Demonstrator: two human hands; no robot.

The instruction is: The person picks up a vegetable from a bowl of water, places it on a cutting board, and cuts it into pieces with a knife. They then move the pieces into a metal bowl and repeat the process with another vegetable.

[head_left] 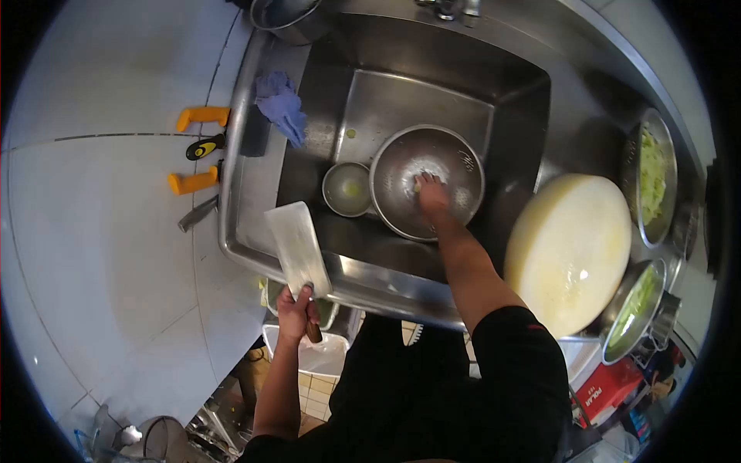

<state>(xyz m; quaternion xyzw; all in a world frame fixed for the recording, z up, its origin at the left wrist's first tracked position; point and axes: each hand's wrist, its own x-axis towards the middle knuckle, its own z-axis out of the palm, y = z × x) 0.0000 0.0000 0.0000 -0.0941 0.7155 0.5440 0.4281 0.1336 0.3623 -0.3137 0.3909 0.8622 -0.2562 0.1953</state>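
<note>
My left hand (296, 312) is wrapped round the wooden handle of a broad cleaver (299, 245), whose blade points up over the sink's front left edge. My right hand (432, 191) reaches down into a large steel colander (395, 174) in the sink. Something small and pale green shows by its fingertips, too small to name. A smaller metal bowl (337, 189) with a bit of pale green at its bottom touches the colander's left side.
A thick round cutting board (571, 251) lies right of the sink (417, 85). Beyond it are two colanders of shredded greens (652, 174) (633, 309). A blue cloth (282, 104) hangs at the left rim, near orange-handled tools (202, 117). A white bin (316, 356) stands below.
</note>
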